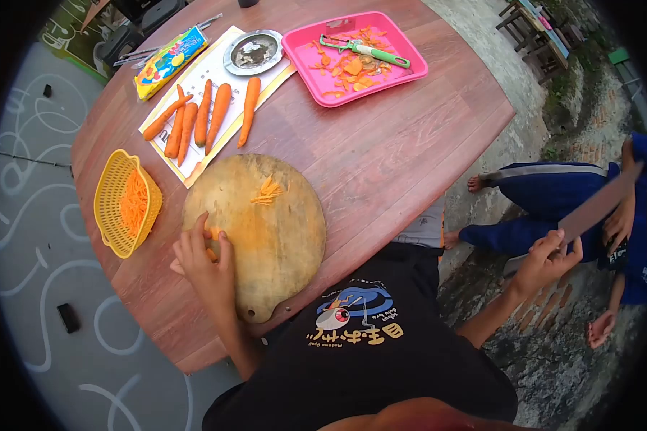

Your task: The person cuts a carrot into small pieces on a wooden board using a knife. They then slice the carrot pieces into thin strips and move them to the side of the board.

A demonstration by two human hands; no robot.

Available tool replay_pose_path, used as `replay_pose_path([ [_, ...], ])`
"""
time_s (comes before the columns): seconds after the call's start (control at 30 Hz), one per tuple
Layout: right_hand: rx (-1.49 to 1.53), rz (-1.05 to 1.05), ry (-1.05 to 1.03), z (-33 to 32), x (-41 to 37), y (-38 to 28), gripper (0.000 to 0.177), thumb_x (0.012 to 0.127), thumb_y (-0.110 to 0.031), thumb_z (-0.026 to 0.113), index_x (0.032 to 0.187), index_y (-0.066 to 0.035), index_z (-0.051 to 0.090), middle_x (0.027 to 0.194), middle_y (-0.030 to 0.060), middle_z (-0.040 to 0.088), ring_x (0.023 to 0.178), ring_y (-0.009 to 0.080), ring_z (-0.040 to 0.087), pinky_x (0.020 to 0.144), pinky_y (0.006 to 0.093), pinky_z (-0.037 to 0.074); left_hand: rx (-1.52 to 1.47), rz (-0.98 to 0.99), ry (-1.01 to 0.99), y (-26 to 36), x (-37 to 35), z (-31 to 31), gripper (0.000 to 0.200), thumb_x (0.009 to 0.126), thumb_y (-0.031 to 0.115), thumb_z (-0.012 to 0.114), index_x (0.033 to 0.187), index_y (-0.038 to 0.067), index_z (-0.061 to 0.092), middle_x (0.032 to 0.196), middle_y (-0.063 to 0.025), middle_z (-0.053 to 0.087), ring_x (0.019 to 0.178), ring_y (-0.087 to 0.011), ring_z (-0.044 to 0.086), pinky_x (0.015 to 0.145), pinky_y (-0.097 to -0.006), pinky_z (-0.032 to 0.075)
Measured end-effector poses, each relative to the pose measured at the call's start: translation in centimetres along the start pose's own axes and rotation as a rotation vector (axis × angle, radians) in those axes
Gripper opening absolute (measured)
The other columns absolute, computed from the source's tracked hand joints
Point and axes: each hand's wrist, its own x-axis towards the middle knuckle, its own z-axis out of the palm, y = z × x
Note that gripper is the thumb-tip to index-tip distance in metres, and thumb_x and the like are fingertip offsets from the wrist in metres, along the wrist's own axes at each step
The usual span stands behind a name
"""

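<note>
On the left part of the round wooden cutting board [284, 237], my left hand [203, 258] has its thumb and fingers closed about a piece of carrot [213, 233], mostly covered by the fingers. A small pile of carrot strips [267, 191] lies toward the board's far side. My right hand [546, 264] is out to the right, beyond the table edge, gripping a knife [600, 201]. Its broad blade points up and away to the right. The handle is hidden in my fist.
Left of the board, a yellow basket [108, 188] holds shredded carrot. Several whole carrots [219, 115] rest on a paper sheet beside a metal ashtray [254, 52]. A pink tray [418, 72] holds peelings and a green peeler [381, 54]. Another person [553, 190] sits close to the knife.
</note>
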Motion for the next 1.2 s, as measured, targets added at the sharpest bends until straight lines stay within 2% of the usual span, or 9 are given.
replay_pose_path([
  [0.1, 0.392, -0.423, 0.802, -5.0, 0.2, -1.9, 0.032, 0.111, -0.017, 0.042, 0.127, -0.01, 0.015, 0.082, 0.0112, 0.056, 0.053, 0.0126, 0.045, 0.048, 0.024, 0.045, 0.072, 0.064, -0.026, -0.7, 0.0, -0.4, 0.044, 0.087, 0.014, 0.073, 0.131, 0.015, 0.065, 0.101, -0.0016, 0.059, 0.102, -0.0207, 0.054, 0.091, -0.0409, 0.031],
  [0.17, 0.415, -0.585, 0.781, -4.4, 1.0, -0.5, 0.036, 0.11, -0.015, 0.039, 0.126, -0.013, 0.007, 0.083, 0.0104, 0.055, 0.053, 0.0129, 0.045, 0.048, 0.0238, 0.046, 0.038, 0.087, 0.028, -0.8, -0.1, -0.1, 0.043, 0.09, 0.017, 0.07, 0.132, 0.015, 0.065, 0.101, -0.002, 0.059, 0.101, -0.0207, 0.055, 0.094, -0.0415, 0.031],
  [0.23, -0.005, 0.066, -0.094, -6.7, 1.5, -0.8, 0.029, 0.11, -0.019, 0.047, 0.119, -0.004, 0.024, 0.072, 0.0071, 0.05, 0.054, 0.0107, 0.045, 0.047, 0.0263, 0.045, 0.016, 0.106, 0.029, -0.8, -0.1, 0.0, 0.043, 0.089, 0.017, 0.071, 0.132, 0.015, 0.064, 0.103, -0.0022, 0.059, 0.103, -0.0213, 0.055, 0.093, -0.0416, 0.031],
  [0.3, -0.145, 0.045, 0.006, -7.6, 1.5, -2.9, 0.027, 0.109, -0.02, 0.05, 0.11, 0.0, 0.033, 0.065, 0.0061, 0.048, 0.054, 0.0106, 0.045, 0.048, 0.0258, 0.042, 0.02, 0.054, 0.057, -0.8, -0.5, 0.0, 0.044, 0.089, 0.017, 0.072, 0.132, 0.016, 0.064, 0.105, -0.0024, 0.059, 0.104, -0.0219, 0.054, 0.092, -0.0417, 0.031],
  [0.37, 0.063, -0.335, 0.53, -8.1, 2.4, -4.6, 0.017, 0.108, -0.018, 0.05, 0.109, -0.001, 0.045, 0.066, 0.0035, 0.048, 0.049, 0.0081, 0.043, 0.043, 0.0237, 0.04, -0.028, 0.125, 0.144, -1.0, -0.3, 0.0, 0.042, 0.089, 0.015, 0.072, 0.13, 0.016, 0.065, 0.106, -0.0026, 0.059, 0.105, -0.0235, 0.054, 0.091, -0.041, 0.032],
  [0.43, 0.238, -0.781, 1.089, -8.1, 8.5, 5.1, 0.023, 0.11, -0.022, 0.045, 0.107, 0.0, 0.039, 0.06, 0.0035, 0.045, 0.047, 0.0092, 0.043, 0.043, 0.0253, 0.04, -0.091, 0.106, 0.184, -1.7, -0.6, 0.0, 0.038, 0.09, 0.02, 0.071, 0.127, 0.016, 0.067, 0.104, -0.0026, 0.06, 0.102, -0.0236, 0.054, 0.088, -0.0401, 0.033],
  [0.67, -0.285, -0.514, 0.484, -2.6, 9.8, 2.1, 0.029, 0.11, -0.02, 0.041, 0.112, 0.008, 0.036, 0.067, 0.0092, 0.051, 0.051, 0.0173, 0.05, 0.044, 0.0312, 0.043, -0.247, 0.183, 0.503, -3.0, -0.2, -2.2, 0.04, 0.089, 0.046, 0.062, 0.108, 0.013, 0.073, 0.081, -0.0016, 0.059, 0.081, -0.0219, 0.051, 0.079, -0.0375, 0.032],
  [0.83, -0.21, -0.47, 0.413, 2.5, 9.1, 0.3, 0.03, 0.11, -0.02, 0.038, 0.119, 0.008, 0.033, 0.068, 0.0089, 0.051, 0.052, 0.0167, 0.049, 0.045, 0.0315, 0.043, -0.154, 0.109, 0.552, -4.1, -0.1, -2.3, 0.029, 0.089, 0.036, 0.065, 0.104, 0.013, 0.073, 0.079, 0.0001, 0.059, 0.08, -0.0204, 0.052, 0.079, -0.0374, 0.032],
  [1.2, -0.147, -0.301, 0.408, 8.7, 8.9, 4.7, 0.037, 0.11, -0.021, 0.033, 0.134, 0.007, 0.025, 0.072, 0.0081, 0.053, 0.055, 0.0154, 0.047, 0.046, 0.0321, 0.042, -0.089, 0.033, -0.132, -1.6, 0.9, -4.1, 0.042, 0.087, 0.011, 0.071, 0.128, 0.016, 0.065, 0.1, 0.0025, 0.066, 0.1, -0.0217, 0.052, 0.09, -0.0389, 0.031],
])
